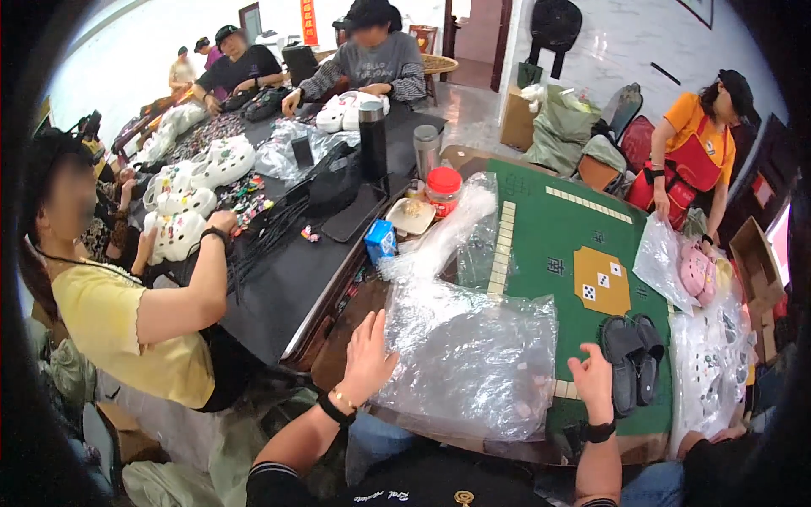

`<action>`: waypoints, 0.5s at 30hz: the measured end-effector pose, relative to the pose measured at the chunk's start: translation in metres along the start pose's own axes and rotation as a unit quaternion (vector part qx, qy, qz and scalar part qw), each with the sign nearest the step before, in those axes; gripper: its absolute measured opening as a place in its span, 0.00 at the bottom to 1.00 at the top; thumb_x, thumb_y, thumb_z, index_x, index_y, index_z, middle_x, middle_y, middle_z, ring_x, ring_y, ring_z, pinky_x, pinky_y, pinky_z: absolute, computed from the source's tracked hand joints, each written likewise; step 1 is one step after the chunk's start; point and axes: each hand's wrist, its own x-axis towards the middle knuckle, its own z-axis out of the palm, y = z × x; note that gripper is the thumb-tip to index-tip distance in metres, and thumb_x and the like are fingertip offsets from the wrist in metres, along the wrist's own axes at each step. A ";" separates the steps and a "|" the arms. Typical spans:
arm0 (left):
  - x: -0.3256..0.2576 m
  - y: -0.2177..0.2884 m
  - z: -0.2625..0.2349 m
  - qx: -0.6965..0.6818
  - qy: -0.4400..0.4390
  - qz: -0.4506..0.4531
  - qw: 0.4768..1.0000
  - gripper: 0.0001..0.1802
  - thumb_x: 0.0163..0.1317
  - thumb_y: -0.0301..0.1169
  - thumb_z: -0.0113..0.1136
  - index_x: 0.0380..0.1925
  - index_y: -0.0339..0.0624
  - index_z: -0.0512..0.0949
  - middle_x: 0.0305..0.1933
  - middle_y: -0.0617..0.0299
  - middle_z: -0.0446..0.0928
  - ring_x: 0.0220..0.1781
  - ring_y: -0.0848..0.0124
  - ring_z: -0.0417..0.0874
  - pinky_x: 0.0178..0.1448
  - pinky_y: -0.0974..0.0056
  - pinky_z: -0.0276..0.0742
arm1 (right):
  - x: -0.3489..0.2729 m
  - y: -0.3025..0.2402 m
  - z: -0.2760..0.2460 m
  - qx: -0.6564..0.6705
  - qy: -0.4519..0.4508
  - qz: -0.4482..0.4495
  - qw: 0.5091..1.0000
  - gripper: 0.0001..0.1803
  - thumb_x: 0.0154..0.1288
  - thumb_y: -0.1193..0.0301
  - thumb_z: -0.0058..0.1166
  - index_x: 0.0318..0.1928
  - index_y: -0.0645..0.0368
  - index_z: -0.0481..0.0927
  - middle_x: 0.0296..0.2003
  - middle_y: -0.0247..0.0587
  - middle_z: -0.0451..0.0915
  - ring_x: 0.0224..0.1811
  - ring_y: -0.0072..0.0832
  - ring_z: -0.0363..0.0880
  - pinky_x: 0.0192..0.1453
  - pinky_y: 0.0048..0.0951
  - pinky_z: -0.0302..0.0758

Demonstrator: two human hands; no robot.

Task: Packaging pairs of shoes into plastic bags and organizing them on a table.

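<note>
While apart, hands [365,359] beside plastic bag [473,355].

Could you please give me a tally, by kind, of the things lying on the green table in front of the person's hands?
Dark grey clogs: 2
Clear plastic bag piles: 1
White dice: 2
Total: 5
The left hand rests at the plastic's edge; the right hand is beside the clogs on the green table.

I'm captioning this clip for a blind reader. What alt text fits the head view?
A person's left hand and right hand rest at the edges of a crumpled clear plastic bag on a green game table, beside dark clog shoes. Other people work with white clogs at a long black table.
</note>
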 end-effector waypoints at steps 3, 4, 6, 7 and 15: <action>-0.010 0.021 -0.015 0.048 0.008 0.069 0.996 0.40 0.52 0.32 0.68 0.66 0.41 0.64 0.68 0.45 0.62 0.69 0.47 0.62 0.69 0.45 0.59 | 0.006 -0.042 -0.010 0.013 0.016 -0.047 0.999 0.21 0.60 0.70 0.61 0.53 0.62 0.76 0.19 0.47 0.77 0.22 0.37 0.79 0.29 0.35 0.73; -0.011 0.024 -0.013 0.047 0.005 0.070 0.996 0.40 0.52 0.32 0.68 0.66 0.41 0.64 0.68 0.45 0.62 0.69 0.47 0.62 0.69 0.45 0.59 | 0.006 -0.052 -0.009 0.036 0.010 -0.070 0.997 0.21 0.60 0.70 0.60 0.53 0.62 0.76 0.20 0.48 0.77 0.21 0.38 0.78 0.29 0.35 0.73; -0.017 0.027 -0.009 0.102 -0.020 0.117 0.988 0.37 0.52 0.36 0.68 0.63 0.44 0.67 0.67 0.47 0.63 0.70 0.49 0.62 0.70 0.44 0.58 | 0.013 -0.052 0.013 0.025 -0.012 -0.073 0.997 0.19 0.63 0.67 0.57 0.54 0.58 0.76 0.22 0.52 0.78 0.24 0.43 0.80 0.31 0.40 0.74; -0.021 0.018 0.003 0.115 -0.020 0.126 0.985 0.36 0.54 0.40 0.67 0.63 0.45 0.67 0.67 0.49 0.64 0.70 0.51 0.62 0.71 0.41 0.55 | 0.016 -0.047 0.031 0.003 -0.014 -0.097 0.995 0.19 0.64 0.65 0.54 0.55 0.55 0.75 0.24 0.52 0.80 0.26 0.46 0.81 0.32 0.43 0.75; -0.018 -0.009 0.005 0.126 -0.188 0.060 0.972 0.37 0.57 0.48 0.64 0.63 0.43 0.66 0.68 0.43 0.63 0.72 0.46 0.60 0.71 0.38 0.55 | 0.022 0.009 0.115 -0.141 -0.060 -0.128 0.980 0.21 0.67 0.60 0.48 0.59 0.48 0.72 0.35 0.50 0.83 0.35 0.51 0.82 0.39 0.50 0.78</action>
